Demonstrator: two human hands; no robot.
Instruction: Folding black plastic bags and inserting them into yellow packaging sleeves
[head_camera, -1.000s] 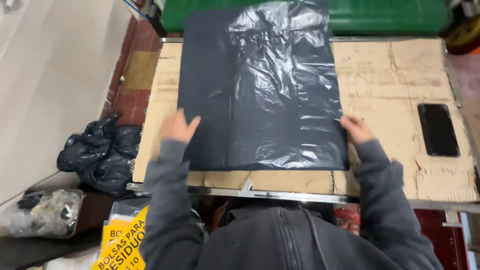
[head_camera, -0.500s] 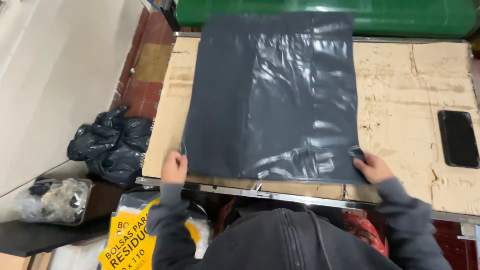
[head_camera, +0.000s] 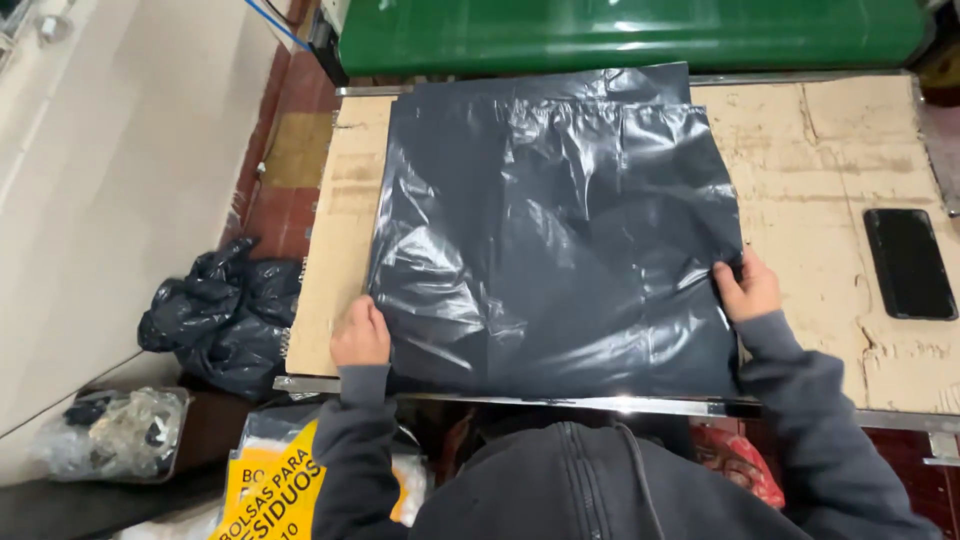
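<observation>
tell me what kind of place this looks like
Probably a small workshop or packing station for plastic refuse bags. A person's left hand and right hand hold a dark plastic bag flat on a cardboard-covered worktable, beside a green machine, with bundled black bags on the floor.

Bright overhead light glares off the crinkled black bag (head_camera: 555, 240) (sharp focus, edges slightly bowed).
</observation>
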